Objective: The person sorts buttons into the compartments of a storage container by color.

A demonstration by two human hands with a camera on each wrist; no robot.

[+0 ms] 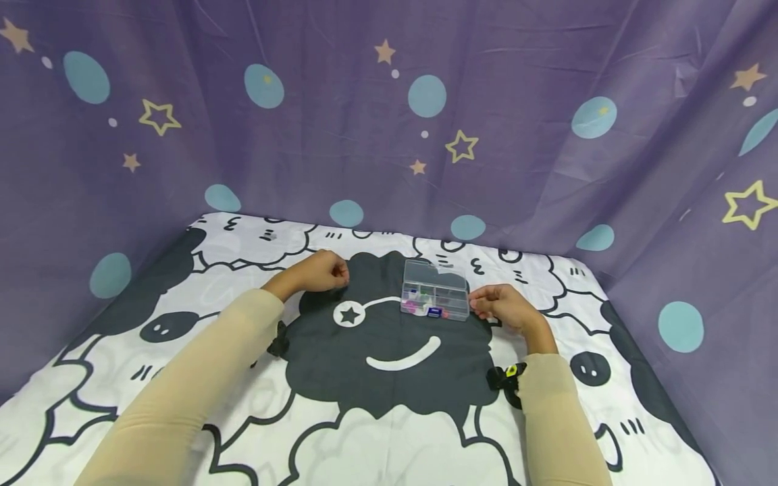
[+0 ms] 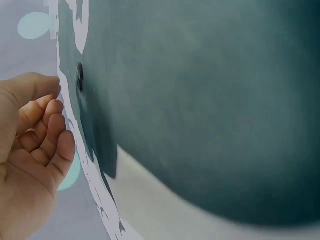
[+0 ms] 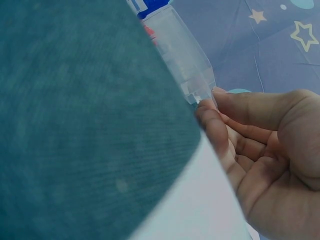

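Observation:
A clear plastic compartment box [image 1: 435,297] with its lid [image 1: 434,273] raised at the back lies on the dark part of the cloth. Small pink, green and blue pieces sit in its left and front compartments; one blue piece [image 1: 434,312] has white marks. My right hand [image 1: 501,305] pinches the box's right side between thumb and fingers, seen close up in the right wrist view. My left hand [image 1: 325,271] hovers low over the cloth left of the box, fingers loosely curled, nothing visible in them. Beyond its fingertips is a small black object [image 2: 80,76].
The cloth [image 1: 395,351] under everything is printed with black and white cartoon sheep. Purple curtains [image 1: 340,135] with stars and blue ovals hang behind it and along both sides. Each wrist carries a black strap mount, the right strap mount [image 1: 506,378] bearing a yellow mark.

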